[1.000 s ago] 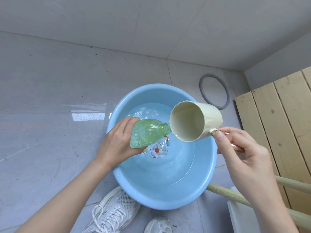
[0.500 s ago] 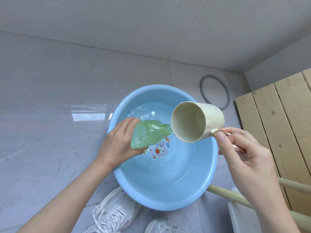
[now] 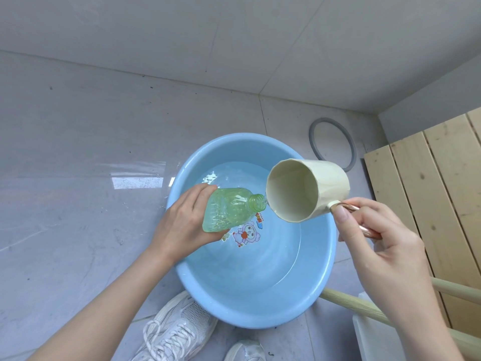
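Green translucent plastic bottle (image 3: 229, 208) — uncapped, lying almost level in the air over the left half of the basin, with its threaded mouth pointing right at the mug. The left hand (image 3: 182, 225) grips its base end, fingers curled over the top and thumb underneath. Cream mug (image 3: 312, 188) — faceted, tipped on its side with the opening towards the bottle and the camera, held over the basin's right rim. Its lower lip sits just beside the bottle's mouth; whether the two touch cannot be told. The mug's copper-coloured handle (image 3: 369, 232) is held by the right hand (image 3: 385, 256), thumb pressed on its upper end and fingers curled round it. Below both items is a round light-blue plastic basin (image 3: 234, 149), standing on the grey tiled floor (image 3: 78, 204) and holding shallow clear water (image 3: 260, 269). A cartoon sticker (image 3: 246, 231) shows on its bottom, partly behind the bottle. Grey ring (image 3: 311, 138) lies flat on the floor, just beyond the basin's far right rim. Slatted pale-wood panel (image 3: 429, 191) stands along the right edge of the floor. Two pale wooden poles (image 3: 351, 303) run out from under the basin's near right side. A white box (image 3: 369, 340) sits beside them. White laced sneaker (image 3: 179, 332) rests at the basin's near edge, with the toe of a second sneaker (image 3: 244, 351) to its right.
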A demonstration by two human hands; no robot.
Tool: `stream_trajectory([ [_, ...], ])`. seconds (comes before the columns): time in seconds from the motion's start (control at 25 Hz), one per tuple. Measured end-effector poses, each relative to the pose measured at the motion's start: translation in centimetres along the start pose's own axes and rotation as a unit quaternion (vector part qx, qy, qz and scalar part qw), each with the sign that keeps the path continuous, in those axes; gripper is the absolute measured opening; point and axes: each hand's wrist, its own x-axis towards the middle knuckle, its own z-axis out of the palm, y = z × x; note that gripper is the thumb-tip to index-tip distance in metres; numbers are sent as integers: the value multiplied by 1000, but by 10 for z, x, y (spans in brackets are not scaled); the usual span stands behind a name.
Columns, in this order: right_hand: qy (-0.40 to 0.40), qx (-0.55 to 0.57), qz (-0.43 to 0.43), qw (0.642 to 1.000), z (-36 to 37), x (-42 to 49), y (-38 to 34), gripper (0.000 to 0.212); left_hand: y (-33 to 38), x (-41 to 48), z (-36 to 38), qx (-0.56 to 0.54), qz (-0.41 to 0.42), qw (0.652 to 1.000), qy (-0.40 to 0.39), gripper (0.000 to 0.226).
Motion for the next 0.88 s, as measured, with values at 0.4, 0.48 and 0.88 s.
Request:
stream_trajectory([
  [0.4,-1,-5,-5,1000,0,0,-1,38,0,0,0,4,2,1000,12,87],
  [0.48,-2,-4,-8,1000,0,1,-1,38,0,-1,1,4,3,1000,14,87],
  [0.88,-2,-25,-35,999,3,1,3,41,0,-1,0,-1,0,1000,3,84],
])
